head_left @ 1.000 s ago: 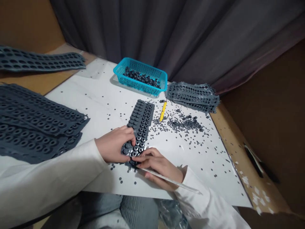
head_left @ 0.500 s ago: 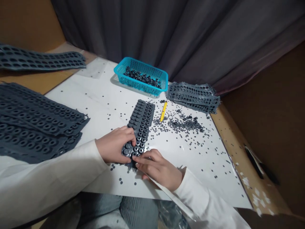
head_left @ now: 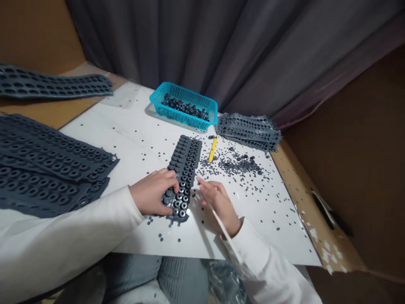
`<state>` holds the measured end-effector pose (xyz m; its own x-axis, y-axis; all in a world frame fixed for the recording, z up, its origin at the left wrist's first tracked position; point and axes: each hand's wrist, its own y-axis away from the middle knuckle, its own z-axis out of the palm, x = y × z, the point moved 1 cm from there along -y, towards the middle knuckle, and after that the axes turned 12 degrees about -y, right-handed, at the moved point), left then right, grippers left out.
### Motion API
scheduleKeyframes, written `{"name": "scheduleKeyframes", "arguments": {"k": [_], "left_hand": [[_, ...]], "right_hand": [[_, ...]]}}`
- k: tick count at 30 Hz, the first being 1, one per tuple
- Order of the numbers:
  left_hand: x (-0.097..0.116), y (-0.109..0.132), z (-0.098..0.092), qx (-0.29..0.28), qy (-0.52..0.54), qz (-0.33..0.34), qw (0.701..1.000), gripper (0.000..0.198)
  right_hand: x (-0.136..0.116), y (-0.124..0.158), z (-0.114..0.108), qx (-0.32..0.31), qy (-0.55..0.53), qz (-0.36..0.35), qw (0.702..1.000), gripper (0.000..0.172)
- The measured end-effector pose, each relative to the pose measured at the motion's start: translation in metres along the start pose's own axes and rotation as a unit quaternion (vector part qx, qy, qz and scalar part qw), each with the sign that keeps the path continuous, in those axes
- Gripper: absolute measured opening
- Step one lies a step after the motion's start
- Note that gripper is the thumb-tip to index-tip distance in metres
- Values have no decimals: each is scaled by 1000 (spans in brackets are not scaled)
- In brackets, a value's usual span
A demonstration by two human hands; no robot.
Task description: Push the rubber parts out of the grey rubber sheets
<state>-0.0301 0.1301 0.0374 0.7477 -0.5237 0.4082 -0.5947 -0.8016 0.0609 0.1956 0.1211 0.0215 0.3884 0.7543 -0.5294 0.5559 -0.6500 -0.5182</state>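
"Table [head_left: 123, 160]: what lies there?"
"A blue basket [head_left: 180, 118], far side; nearer, a dark studded strip [head_left: 187, 162], centre."
"And the fingers?"
"Those of the left hand [head_left: 153, 192] grip the strip's near left edge; the right hand's [head_left: 223, 207], just right, wrap a long pale tool [head_left: 224, 232]."
"Specks [head_left: 242, 164]?"
"Scattered, mostly right."

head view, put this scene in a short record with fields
Left hand: on the dark grey, rubbery oblong sheet with round studs
Right hand: holding a thin, pale stick, just right of the sheet
Container: turquoise perforated plastic basket, small dark pieces inside
Loose: slim yellow stick and small dark discs on the white tabletop
Far left: dark grey ringed sheets, overlapping
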Motion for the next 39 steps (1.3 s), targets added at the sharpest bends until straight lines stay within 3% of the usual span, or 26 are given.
{"name": "scheduleKeyframes", "arguments": {"k": [5, 9, 11, 13, 17, 21, 24, 28, 39], "left_hand": [[1, 0, -8, 7, -15, 34, 999, 31], [12, 18, -24, 66, -48, 38, 996, 24], [23, 36, -23, 100, -69, 34, 992, 13], [35, 56, -9, 106, -78, 52, 990, 10], [52, 87, 42, 182, -115, 70, 974, 37], [56, 94, 74, 217, -165, 70, 959, 49], [58, 92, 76, 222, -186, 59, 955, 45], [60, 89, 72, 226, -191, 40, 954, 41], [63, 87, 71, 223, -172, 17, 960, 39]], "right_hand": [[26, -3, -26, 143, 55, 164, 975, 28], [18, 0, -42, 168, 69, 253, 950, 31], [-2, 5, -37, 149, 13, 244, 958, 29], [-27, 12, -23, 118, -77, 215, 966, 22], [-63, 27, 12, 93, -166, 164, 968, 16], [-67, 35, 30, 67, -180, 103, 976, 18], [-64, 37, 33, 30, -161, 56, 985, 21], [-63, 35, 33, 9, -140, 53, 989, 25], [-64, 35, 33, 15, -136, 45, 990, 24]]}}
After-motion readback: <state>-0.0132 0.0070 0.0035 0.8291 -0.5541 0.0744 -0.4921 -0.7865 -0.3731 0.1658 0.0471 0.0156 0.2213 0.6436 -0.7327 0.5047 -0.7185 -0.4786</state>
